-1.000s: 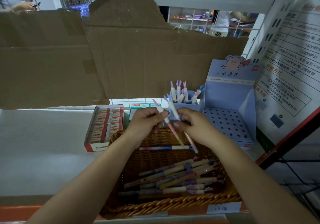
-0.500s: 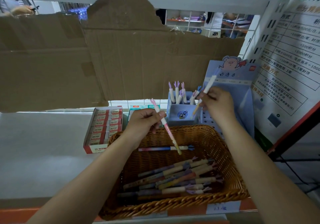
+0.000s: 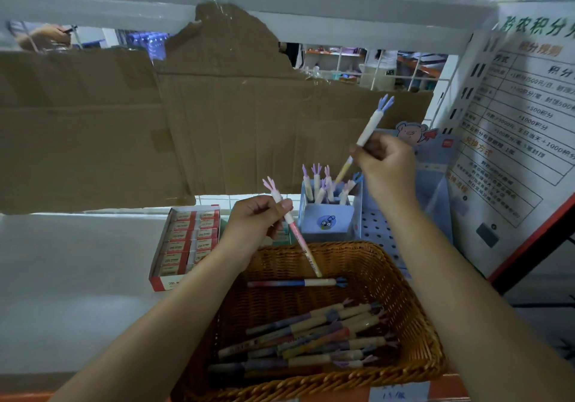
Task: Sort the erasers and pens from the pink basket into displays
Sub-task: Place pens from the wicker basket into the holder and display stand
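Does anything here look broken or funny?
Yes: the big brown cardboard sheet at the back has a ragged, torn top edge, rising to a peak in the middle and leaving jagged gaps above it.

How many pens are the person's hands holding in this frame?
2. The left hand pinches a pink-topped pen over the brown wicker basket; the right hand holds a blue-topped pen above the blue pen cup. None seems hidden.
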